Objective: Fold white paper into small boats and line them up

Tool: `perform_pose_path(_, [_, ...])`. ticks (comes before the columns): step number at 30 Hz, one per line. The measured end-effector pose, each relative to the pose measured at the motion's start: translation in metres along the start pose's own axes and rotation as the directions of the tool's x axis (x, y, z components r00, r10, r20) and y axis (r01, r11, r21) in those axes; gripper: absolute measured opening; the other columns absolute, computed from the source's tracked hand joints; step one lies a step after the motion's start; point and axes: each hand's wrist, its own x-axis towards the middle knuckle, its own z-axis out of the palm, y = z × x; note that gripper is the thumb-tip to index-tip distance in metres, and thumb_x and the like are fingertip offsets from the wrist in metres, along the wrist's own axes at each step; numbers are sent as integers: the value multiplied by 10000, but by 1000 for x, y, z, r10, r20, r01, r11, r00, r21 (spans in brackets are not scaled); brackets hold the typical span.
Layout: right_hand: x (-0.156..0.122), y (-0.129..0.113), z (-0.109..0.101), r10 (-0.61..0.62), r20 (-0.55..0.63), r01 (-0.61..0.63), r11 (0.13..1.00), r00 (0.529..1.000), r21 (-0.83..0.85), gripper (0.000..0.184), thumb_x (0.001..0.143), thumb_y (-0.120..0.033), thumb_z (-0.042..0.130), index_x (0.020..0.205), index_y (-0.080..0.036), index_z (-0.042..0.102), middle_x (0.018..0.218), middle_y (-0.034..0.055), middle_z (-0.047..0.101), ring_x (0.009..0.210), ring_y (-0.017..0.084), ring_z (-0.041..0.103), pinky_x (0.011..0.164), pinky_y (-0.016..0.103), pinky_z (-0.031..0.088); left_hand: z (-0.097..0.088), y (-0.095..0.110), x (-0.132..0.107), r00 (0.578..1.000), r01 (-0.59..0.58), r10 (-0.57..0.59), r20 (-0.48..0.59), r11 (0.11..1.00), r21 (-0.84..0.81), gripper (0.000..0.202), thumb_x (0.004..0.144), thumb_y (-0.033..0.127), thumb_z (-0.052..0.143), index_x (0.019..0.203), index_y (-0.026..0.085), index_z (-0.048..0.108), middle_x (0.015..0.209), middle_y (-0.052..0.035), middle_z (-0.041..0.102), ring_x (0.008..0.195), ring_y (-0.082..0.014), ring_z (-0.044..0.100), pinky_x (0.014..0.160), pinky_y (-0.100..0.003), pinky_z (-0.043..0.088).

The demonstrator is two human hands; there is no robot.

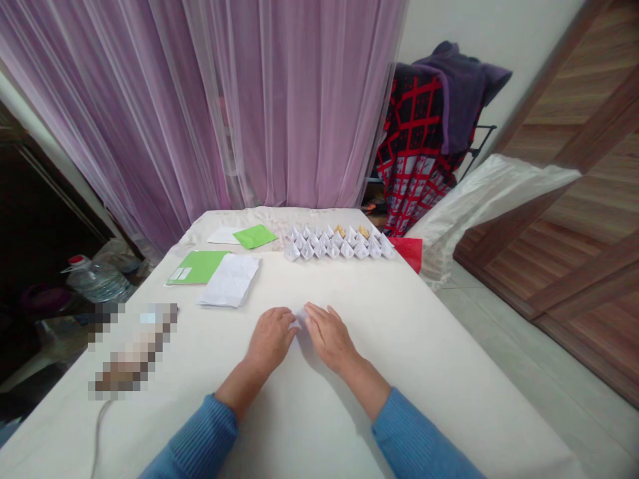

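Over the middle of the table, a small white piece of paper (pixel 299 322) shows between my two hands, mostly covered by them. My left hand (pixel 271 337) has its fingers curled in and closed on the paper's left side. On the right side, my right hand (pixel 331 337) holds the paper with its fingers pressed together. The exact fold of the paper is hidden. Beyond my hands stand rows of small folded white paper pieces (pixel 333 249), with a few yellow ones (pixel 363 231) among them at the back.
A stack of white sheets (pixel 231 283) overlaps a green packet (pixel 198 267) at left. A green sheet (pixel 254 236) lies behind them. At the left edge is a pixelated object (pixel 134 352) with a cable (pixel 96 432). Something red (pixel 409 253) shows by the table's far right side.
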Motion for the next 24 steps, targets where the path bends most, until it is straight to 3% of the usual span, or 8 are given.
perform_pose_path(2, [20,-7,11,-18,-18,18,1000,1000,19,480,994,-268,255,1410,-122,446,1459,128,470,1359,181,409,1130,383,312,13,-1,5,998,46,-43,-42,997,63,382,909,218,478,1269,158,589,1375,-129,567,1266,-279,519,1050,-474,405])
perform_pose_path(4, [31,-11,21,-32,46,32,999,998,2,494,995,-298,277,1434,-118,413,1498,120,419,1386,199,368,1147,419,283,27,-5,2,1000,31,-30,-10,995,98,439,917,234,443,1338,155,536,1406,-133,539,1316,-286,476,1075,-520,372])
perform_pose_path(9, [22,-4,28,-102,217,117,991,971,-59,571,1008,-433,267,1490,-131,320,1545,106,332,1436,226,268,1183,503,153,48,-19,-14,997,-79,79,6,984,160,583,926,391,412,1462,164,381,1458,-123,480,1372,-288,407,1105,-542,311])
perform_pose_path(13, [5,7,18,-147,306,183,979,941,-93,666,986,-526,302,1524,-140,225,1578,105,244,1466,228,179,1194,517,84,52,-27,-24,985,-137,156,-76,968,210,590,947,461,367,1464,178,385,1467,-119,470,1367,-273,413,1134,-493,267])
perform_pose_path(16, [-6,13,9,-176,376,226,970,910,-92,704,975,-586,270,1524,-146,229,1588,115,198,1476,240,136,1194,527,41,51,-29,-33,971,-179,210,-112,954,242,572,963,491,340,1448,197,414,1474,-116,464,1360,-271,419,1135,-487,260])
perform_pose_path(20, [-16,19,-2,-191,454,251,965,871,-77,690,966,-603,294,1528,-208,227,1596,113,158,1479,264,114,1180,560,41,45,-30,-47,974,-178,206,-97,954,242,514,971,483,348,1438,283,426,1500,-103,431,1366,-290,406,1112,-522,279])
perform_pose_path(24, [-26,22,-9,-185,472,248,966,862,-76,644,959,-577,372,1521,-293,236,1601,108,129,1480,283,94,1164,591,54,38,-29,-56,987,-154,161,-27,973,172,497,963,494,379,1443,366,395,1529,-102,383,1385,-308,373,1102,-563,281])
